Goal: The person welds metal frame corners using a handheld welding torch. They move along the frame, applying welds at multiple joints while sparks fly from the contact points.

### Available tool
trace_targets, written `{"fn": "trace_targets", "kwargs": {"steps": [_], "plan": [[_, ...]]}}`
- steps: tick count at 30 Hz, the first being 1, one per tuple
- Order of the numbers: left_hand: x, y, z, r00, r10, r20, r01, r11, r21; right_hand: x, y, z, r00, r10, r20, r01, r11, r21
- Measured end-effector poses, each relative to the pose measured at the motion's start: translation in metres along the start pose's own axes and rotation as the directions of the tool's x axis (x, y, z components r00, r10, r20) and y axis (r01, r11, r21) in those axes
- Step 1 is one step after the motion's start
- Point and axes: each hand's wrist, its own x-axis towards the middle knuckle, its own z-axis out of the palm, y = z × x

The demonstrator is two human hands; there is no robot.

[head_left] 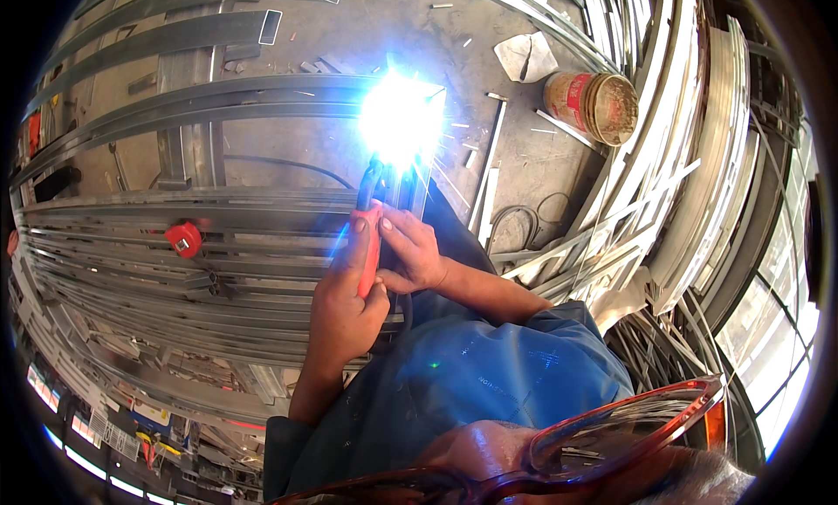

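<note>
A welding torch with a red handle and a dark bent neck is held between my two hands. My left hand wraps round the handle from the left, thumb along it. My right hand closes on the handle from the right, fingers near its upper part. At the torch's tip burns a bright arc, throwing sparks to the right. Its glare hides the tip and the joint at the end of a long metal tube reaching in from the left.
A red tape measure lies on the stacked metal tubes to my left. Beyond, more tubes stretch across. On the floor at right are a dirty bucket on its side, offcuts, a cable and piled metal strips.
</note>
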Motion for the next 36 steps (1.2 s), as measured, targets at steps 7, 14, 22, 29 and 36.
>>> {"fn": "trace_targets", "kwargs": {"steps": [7, 14, 22, 29, 36], "plan": [[0.002, 0.004, 0.0, 0.999, 0.036, -0.02, -0.038, 0.997, -0.073, 0.008, -0.002, 0.001, 0.999, -0.029, -0.037, 0.03, 0.999, 0.041], [-0.002, 0.001, -0.001, 1.0, -0.007, 0.007, 0.007, 0.999, -0.051, 0.006, -0.001, 0.002, 0.999, -0.026, -0.03, 0.027, 0.999, 0.027], [0.0, 0.0, -0.003, 0.996, -0.073, 0.056, 0.073, 0.997, -0.007, 0.003, -0.002, 0.0, 1.0, 0.0, -0.001, 0.0, 1.0, 0.015], [0.005, 0.0, -0.001, 0.999, 0.042, 0.012, -0.042, 0.999, -0.003, -0.003, -0.003, 0.0, 0.997, 0.08, 0.02, -0.081, 0.996, 0.046], [0.003, 0.003, -0.002, 1.0, 0.005, 0.019, -0.004, 0.997, -0.074, 0.003, -0.001, 0.001, 1.0, 0.0, -0.017, 0.001, 0.999, 0.042]]}}
